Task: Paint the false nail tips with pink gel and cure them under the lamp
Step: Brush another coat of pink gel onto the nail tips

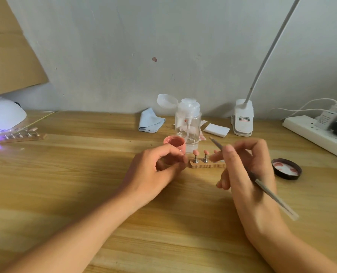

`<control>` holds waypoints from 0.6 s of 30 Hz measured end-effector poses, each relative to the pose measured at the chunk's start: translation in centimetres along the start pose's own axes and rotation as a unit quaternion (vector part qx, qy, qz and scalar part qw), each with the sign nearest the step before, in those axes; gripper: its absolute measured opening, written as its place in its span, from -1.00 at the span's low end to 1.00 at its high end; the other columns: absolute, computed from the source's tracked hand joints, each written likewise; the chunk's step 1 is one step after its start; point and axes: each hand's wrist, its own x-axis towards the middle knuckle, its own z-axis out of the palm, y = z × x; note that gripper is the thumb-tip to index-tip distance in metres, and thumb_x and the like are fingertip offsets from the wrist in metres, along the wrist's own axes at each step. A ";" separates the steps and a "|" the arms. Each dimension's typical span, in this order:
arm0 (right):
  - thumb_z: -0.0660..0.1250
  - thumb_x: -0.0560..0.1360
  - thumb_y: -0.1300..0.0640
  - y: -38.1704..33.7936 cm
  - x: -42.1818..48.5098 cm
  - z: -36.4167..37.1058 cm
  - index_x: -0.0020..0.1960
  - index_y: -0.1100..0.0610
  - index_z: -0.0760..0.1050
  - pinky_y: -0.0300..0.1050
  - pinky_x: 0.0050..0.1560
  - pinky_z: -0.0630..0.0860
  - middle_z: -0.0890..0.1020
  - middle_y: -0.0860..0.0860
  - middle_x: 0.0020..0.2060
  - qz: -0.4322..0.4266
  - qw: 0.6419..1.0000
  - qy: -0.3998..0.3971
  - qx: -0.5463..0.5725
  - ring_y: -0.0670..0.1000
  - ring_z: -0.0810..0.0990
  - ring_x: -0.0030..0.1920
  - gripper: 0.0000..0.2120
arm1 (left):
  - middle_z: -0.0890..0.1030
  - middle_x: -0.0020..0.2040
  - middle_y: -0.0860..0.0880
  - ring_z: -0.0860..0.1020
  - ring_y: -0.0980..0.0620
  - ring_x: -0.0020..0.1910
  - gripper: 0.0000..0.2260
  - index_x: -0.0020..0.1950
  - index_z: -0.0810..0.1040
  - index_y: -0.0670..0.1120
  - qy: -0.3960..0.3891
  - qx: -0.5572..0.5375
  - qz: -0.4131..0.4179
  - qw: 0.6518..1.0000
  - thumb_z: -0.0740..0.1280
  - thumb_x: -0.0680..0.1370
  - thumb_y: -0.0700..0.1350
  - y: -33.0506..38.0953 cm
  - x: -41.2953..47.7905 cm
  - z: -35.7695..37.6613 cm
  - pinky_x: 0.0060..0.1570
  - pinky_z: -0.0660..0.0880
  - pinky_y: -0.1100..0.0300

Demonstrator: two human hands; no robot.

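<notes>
My left hand [155, 170] grips an open jar of pink gel [174, 142], tilted toward me. My right hand [244, 164] pinches a thin silver brush [272, 196], its tip raised just above a small wooden stand [205, 165]. On that stand, pink-coated nail tips [196, 152] sit on metal holders; my right fingers hide its right end. A second wooden stand with several nail tips [21, 134] lies half inside the white curing lamp [4, 115], which glows violet at far left.
Behind the jar stands a clear pump bottle [188, 125] with its cap flipped open. A blue cloth [150, 120], white wipes [216, 130], a clip lamp base [242, 119], a power strip [319, 134] and the jar's black lid [286, 168] lie around on the wooden table [84, 174].
</notes>
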 end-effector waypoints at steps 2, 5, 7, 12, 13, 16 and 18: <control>0.19 0.66 -0.01 0.0 0.2 0.0 0.05 -0.01 0.47 -0.13 -0.38 0.54 0.71 -0.01 -0.14 -0.002 1.000 -0.005 -0.020 -0.04 0.52 -0.44 -0.88 | 0.65 -0.21 0.20 0.46 0.22 -0.38 -0.88 -0.12 0.65 0.08 -0.003 -0.003 0.029 1.000 0.48 0.51 -0.16 0.5 -0.2 0.0 -0.30 0.36 0.36; 0.28 0.61 0.14 0.4 0.4 0.1 -0.05 0.07 0.54 -0.05 -0.32 0.55 0.69 0.00 -0.21 -0.011 0.996 -0.047 -0.073 -0.03 0.55 -0.37 -0.92 | 0.69 -0.15 0.16 0.63 0.23 -0.16 -0.80 -0.10 0.63 0.01 -0.006 -0.044 0.057 0.997 0.42 0.52 -0.31 1.0 -0.5 -0.1 -0.20 0.41 0.46; 0.39 0.52 0.24 0.6 0.2 0.4 -0.02 0.08 0.52 0.08 -0.27 0.54 0.64 -0.02 -0.21 -0.029 0.989 -0.085 -0.121 0.07 0.54 -0.34 -0.90 | 0.70 -0.14 0.12 0.67 0.18 -0.10 -0.79 -0.08 0.64 0.02 -0.001 -0.052 0.067 0.996 0.42 0.52 -0.31 1.2 -0.6 -0.1 -0.20 0.41 0.47; 0.46 0.45 0.25 0.4 0.1 0.6 -0.05 0.07 0.53 -0.01 -0.32 0.49 0.61 -0.07 -0.21 -0.055 0.979 -0.125 -0.149 0.08 0.47 -0.39 -0.84 | 0.70 -0.14 0.15 0.67 0.19 -0.09 -0.75 -0.09 0.66 0.13 0.004 -0.065 0.070 0.995 0.44 0.51 -0.27 1.6 -0.6 0.1 -0.20 0.42 0.47; 0.47 0.45 0.25 0.3 0.2 0.6 -0.06 0.07 0.53 0.01 -0.31 0.50 0.61 -0.07 -0.22 -0.057 0.979 -0.124 -0.153 0.09 0.48 -0.39 -0.84 | 0.70 -0.14 0.15 0.67 0.19 -0.08 -0.77 -0.09 0.66 0.14 0.004 -0.071 0.069 0.995 0.44 0.51 -0.23 1.6 -0.7 0.2 -0.20 0.43 0.46; 0.44 0.47 0.23 0.2 0.0 0.5 -0.07 0.07 0.54 0.10 -0.29 0.50 0.61 -0.09 -0.23 -0.054 0.982 -0.117 -0.135 0.13 0.50 -0.37 -0.88 | 0.71 -0.11 0.15 0.66 0.18 -0.10 -0.82 -0.06 0.64 0.15 0.008 -0.087 0.065 0.994 0.41 0.51 -0.16 1.8 -0.7 0.7 -0.22 0.50 0.29; 0.36 0.54 0.17 -0.1 0.0 0.4 -0.03 0.05 0.53 0.09 -0.28 0.52 0.61 -0.10 -0.21 -0.062 0.984 -0.109 -0.123 0.07 0.53 -0.35 -0.96 | 0.71 -0.12 0.14 0.67 0.18 -0.11 -0.83 -0.07 0.63 0.15 0.014 -0.098 0.065 0.993 0.43 0.52 -0.15 2.0 -0.7 0.9 -0.21 0.48 0.31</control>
